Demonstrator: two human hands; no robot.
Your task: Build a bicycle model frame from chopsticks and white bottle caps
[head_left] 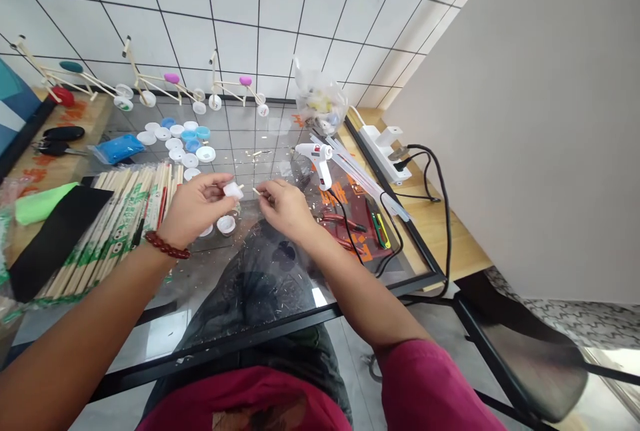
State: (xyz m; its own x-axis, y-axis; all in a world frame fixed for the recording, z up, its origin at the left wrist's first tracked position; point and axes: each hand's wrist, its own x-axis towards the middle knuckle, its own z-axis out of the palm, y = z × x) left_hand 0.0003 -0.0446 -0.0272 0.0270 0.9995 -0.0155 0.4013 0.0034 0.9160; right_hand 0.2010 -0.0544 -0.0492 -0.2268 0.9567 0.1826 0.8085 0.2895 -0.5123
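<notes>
My left hand [197, 208] pinches white bottle caps [233, 190], with a short stick end poking out on their right side. Just to the right, my right hand [285, 208] grips a small piece of wooden stick [256, 191] between thumb and fingers. A narrow gap separates the two hands above the glass tabletop. Below the left hand lies a loose white cap [226, 224], and another is partly hidden by that hand. Several white and blue caps [191, 136] are spread out behind it. Beyond the right hand stands a white glue gun [319, 159].
Wrapped chopsticks [107, 238] lie at left, beside a blue packet [119, 148]. Three small stick tricycles [145, 81] stand along the tiled wall. At right are glue sticks [365, 171], red-handled pliers [345, 221], a utility knife [379, 223] and a power strip [385, 151] with trailing cables.
</notes>
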